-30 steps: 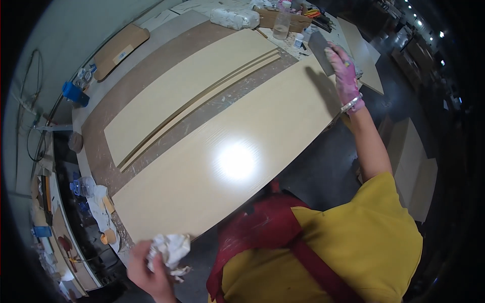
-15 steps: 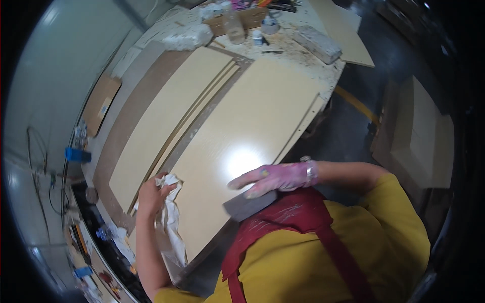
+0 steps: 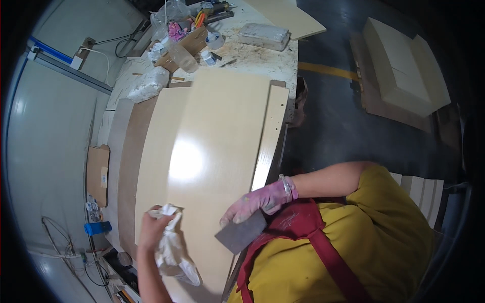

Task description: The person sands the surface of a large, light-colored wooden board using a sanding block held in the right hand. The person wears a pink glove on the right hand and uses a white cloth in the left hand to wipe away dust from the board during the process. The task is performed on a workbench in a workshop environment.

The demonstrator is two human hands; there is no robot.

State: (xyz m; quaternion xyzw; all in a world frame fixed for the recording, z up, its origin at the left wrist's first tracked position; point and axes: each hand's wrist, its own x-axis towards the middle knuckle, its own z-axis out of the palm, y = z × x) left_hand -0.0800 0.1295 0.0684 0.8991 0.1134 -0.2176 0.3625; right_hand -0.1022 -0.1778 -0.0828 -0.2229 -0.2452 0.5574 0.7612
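A crumpled white cloth point(image 3: 173, 251) hangs from my bare left hand point(image 3: 153, 227), whose fingers are closed on its upper end. My right hand point(image 3: 255, 204), in a pink-stained glove, grips a flat dark grey rectangular pad point(image 3: 241, 233) near the apron. The pad's kind is not clear. Both hands are over the near end of a long pale wooden panel point(image 3: 217, 131), which reflects a bright light. Its left side overlaps another pale panel point(image 3: 155, 136). Along its right side shows a pale board with small holes point(image 3: 273, 123).
Beyond the panels, the worktable point(image 3: 242, 60) carries a wrapped grey block point(image 3: 263, 36), a clear bottle point(image 3: 183, 57), a cardboard tray point(image 3: 194, 46) and tools. Stacked pale boards point(image 3: 399, 70) stand on the floor to the right. A wall point(image 3: 55, 146) runs along the left.
The view has turned, shifting the table in the picture. The long panel has moved left over the neighbouring panel, covering the gap between them. Both hands keep hold of the cloth and pad.
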